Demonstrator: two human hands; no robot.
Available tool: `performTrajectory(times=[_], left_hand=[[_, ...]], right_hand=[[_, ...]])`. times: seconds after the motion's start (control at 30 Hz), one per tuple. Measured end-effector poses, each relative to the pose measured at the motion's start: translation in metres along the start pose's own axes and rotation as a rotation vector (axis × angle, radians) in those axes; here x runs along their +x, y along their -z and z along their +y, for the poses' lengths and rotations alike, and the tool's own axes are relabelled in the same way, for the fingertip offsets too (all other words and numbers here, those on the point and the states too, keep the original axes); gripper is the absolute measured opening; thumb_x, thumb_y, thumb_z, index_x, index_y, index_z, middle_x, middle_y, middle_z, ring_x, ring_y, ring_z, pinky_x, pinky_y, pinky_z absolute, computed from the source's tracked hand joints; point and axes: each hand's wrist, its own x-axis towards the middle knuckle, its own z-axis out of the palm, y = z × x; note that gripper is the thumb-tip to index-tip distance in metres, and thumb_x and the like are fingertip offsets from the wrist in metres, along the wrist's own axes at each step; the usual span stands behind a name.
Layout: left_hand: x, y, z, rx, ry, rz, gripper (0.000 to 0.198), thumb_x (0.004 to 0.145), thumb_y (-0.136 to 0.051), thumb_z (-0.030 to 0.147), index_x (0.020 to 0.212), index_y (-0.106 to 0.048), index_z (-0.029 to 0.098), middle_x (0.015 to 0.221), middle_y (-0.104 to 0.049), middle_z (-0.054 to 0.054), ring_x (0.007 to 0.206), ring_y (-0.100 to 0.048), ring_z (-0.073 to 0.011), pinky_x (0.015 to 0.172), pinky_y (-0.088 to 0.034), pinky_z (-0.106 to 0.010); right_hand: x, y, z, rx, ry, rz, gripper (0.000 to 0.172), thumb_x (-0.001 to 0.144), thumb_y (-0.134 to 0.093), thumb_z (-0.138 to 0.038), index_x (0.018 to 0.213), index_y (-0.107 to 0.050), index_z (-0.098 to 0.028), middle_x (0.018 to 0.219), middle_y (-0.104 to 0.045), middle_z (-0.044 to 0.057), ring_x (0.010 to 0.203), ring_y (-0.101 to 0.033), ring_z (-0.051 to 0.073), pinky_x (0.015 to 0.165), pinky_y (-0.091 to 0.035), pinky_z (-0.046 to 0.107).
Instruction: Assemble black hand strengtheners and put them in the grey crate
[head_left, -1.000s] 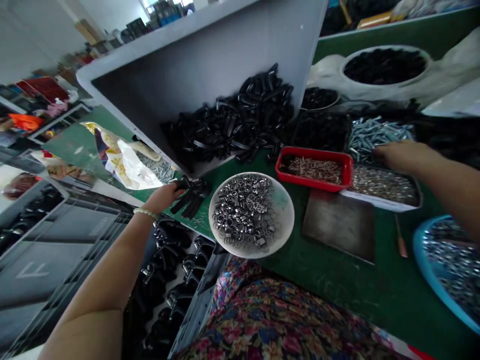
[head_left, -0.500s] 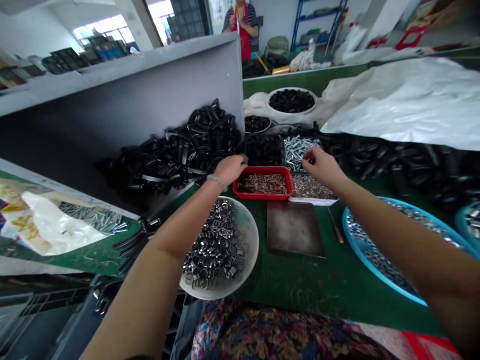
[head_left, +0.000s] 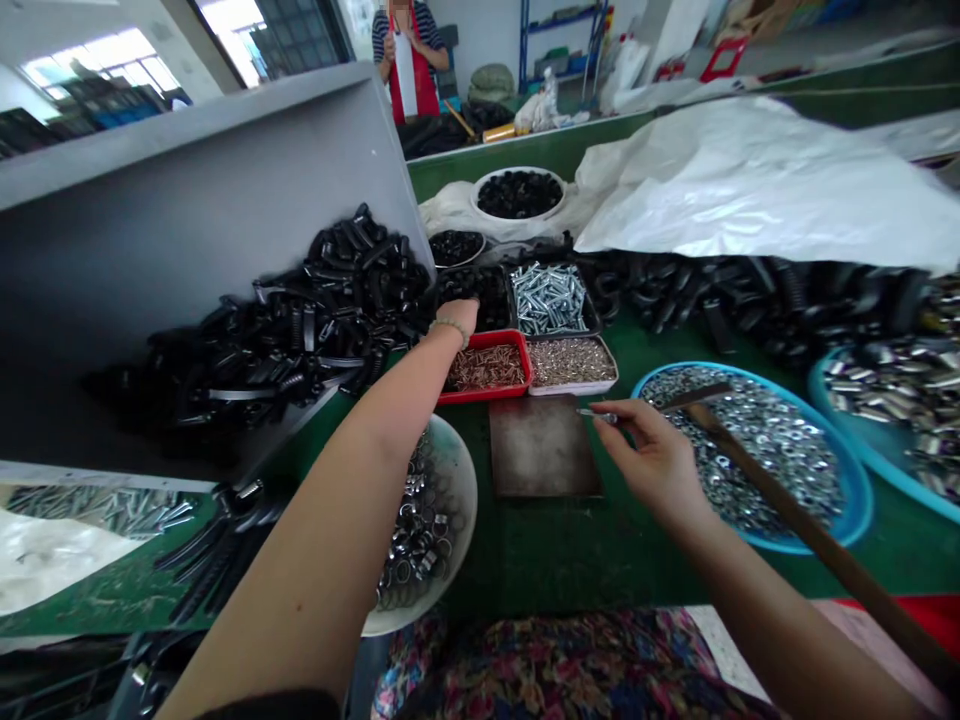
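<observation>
Lightly, the right hand (head_left: pixel 651 465) pinches a small silver screw (head_left: pixel 596 412) by its end, over a dark steel plate (head_left: pixel 544 447); it seems light, stiff and slippery. The left hand (head_left: pixel 459 318) reaches a tray of black parts (head_left: pixel 484 302), its grip impossible to tell.

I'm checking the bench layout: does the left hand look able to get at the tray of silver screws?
Probably yes. The left hand is at the tray of black parts, right beside the tray of silver screws. Only that black tray lies between them, and nothing taller seems to block the way.
</observation>
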Motion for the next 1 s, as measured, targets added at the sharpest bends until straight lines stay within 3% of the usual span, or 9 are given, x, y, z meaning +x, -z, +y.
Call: performTrajectory(times=[0.2,0.27,0.33,0.43,0.53,0.67,0.77,0.87,1.0], left_hand=[[-0.049,0.017,0.016,-0.312,-0.029,0.079,0.032,0.09,-0.05,0.018,0.12,-0.059,0.012,0.113,-0.067,-0.014,0.105,-0.064,-0.0213,0.097,-0.047,-0.035],[-0.091,0.009,0.029,-0.778,-0.05,-0.016,0.031,0.092,-0.048,0.019,0.12,-0.058,0.012,0.11,-0.068,-0.012,0.095,-0.067,-0.0158,0.091,-0.051,-0.031],[-0.139,-0.004,0.042,-1.391,-0.043,-0.243,0.025,0.086,-0.06,0.019,0.109,-0.064,0.012,0.106,-0.069,-0.01,0.09,-0.068,-0.0149,0.091,-0.052,-0.032],[-0.198,-0.024,0.057,-1.816,0.073,-0.391,0.022,0.074,-0.073,0.016,0.095,-0.069,0.012,0.095,-0.071,-0.007,0.083,-0.068,-0.0132,0.089,-0.052,-0.03],[-0.23,-0.035,0.066,-1.948,0.157,-0.25,0.022,0.07,-0.077,0.018,0.09,-0.071,0.013,0.089,-0.072,-0.004,0.081,-0.067,-0.0116,0.089,-0.051,-0.028],[-0.248,-0.044,0.072,-1.926,0.047,-0.143,0.036,0.063,-0.08,0.012,0.097,-0.071,0.016,0.095,-0.072,-0.002,0.09,-0.065,-0.0114,0.092,-0.048,-0.026],[-0.261,-0.05,0.068,-1.913,0.054,-0.197,0.038,0.062,-0.079,0.009,0.098,-0.069,0.016,0.094,-0.072,-0.002,0.087,-0.066,-0.0118,0.09,-0.048,-0.027],[-0.28,-0.054,0.06,-1.96,0.205,-0.294,0.027,0.07,-0.074,0.013,0.096,-0.068,0.015,0.088,-0.072,-0.003,0.079,-0.068,-0.0122,0.085,-0.051,-0.029],[-0.304,-0.055,0.056,-2.008,0.293,-0.506,0.022,0.075,-0.069,0.013,0.097,-0.065,0.014,0.087,-0.073,-0.006,0.075,-0.069,-0.0119,0.079,-0.053,-0.025]], right_hand=[[-0.002,-0.006,-0.021,-0.006,0.084,0.085,0.014,0.086,-0.06,-0.022,0.1,-0.063,-0.022,0.087,-0.065,0.002,0.075,-0.062,0.015,0.07,-0.05,0.029],[0.001,-0.012,-0.029,0.016,0.147,0.125,0.013,0.085,-0.061,-0.021,0.098,-0.062,-0.022,0.085,-0.065,0.002,0.075,-0.061,0.015,0.069,-0.05,0.029],[0.005,-0.019,-0.035,0.017,0.215,0.145,0.012,0.084,-0.062,-0.019,0.096,-0.061,-0.022,0.081,-0.063,0.001,0.072,-0.06,0.015,0.067,-0.05,0.028],[0.008,-0.03,-0.042,-0.031,0.309,0.164,0.01,0.083,-0.062,-0.016,0.092,-0.06,-0.021,0.077,-0.061,0.001,0.068,-0.059,0.014,0.063,-0.049,0.027],[0.002,-0.035,-0.044,-0.168,0.444,0.159,0.009,0.083,-0.06,-0.015,0.09,-0.059,-0.02,0.075,-0.062,0.002,0.068,-0.058,0.016,0.063,-0.048,0.029],[-0.013,-0.037,-0.04,-0.369,0.572,0.085,0.007,0.086,-0.057,-0.017,0.091,-0.061,-0.019,0.075,-0.063,0.006,0.071,-0.056,0.021,0.066,-0.047,0.036],[-0.026,-0.036,-0.034,-0.235,0.44,-0.036,0.021,0.085,-0.059,-0.02,0.106,-0.061,-0.019,0.085,-0.064,0.008,0.079,-0.057,0.021,0.073,-0.049,0.038],[-0.038,-0.034,-0.029,0.208,0.093,-0.155,0.039,0.082,-0.066,-0.034,0.117,-0.056,-0.022,0.095,-0.062,0.006,0.083,-0.059,0.019,0.074,-0.052,0.035],[-0.051,-0.037,-0.027,0.725,-0.418,-0.335,0.03,0.081,-0.065,-0.05,0.082,-0.056,-0.021,0.064,-0.055,-0.003,0.056,-0.054,0.011,0.055,-0.048,0.024]])
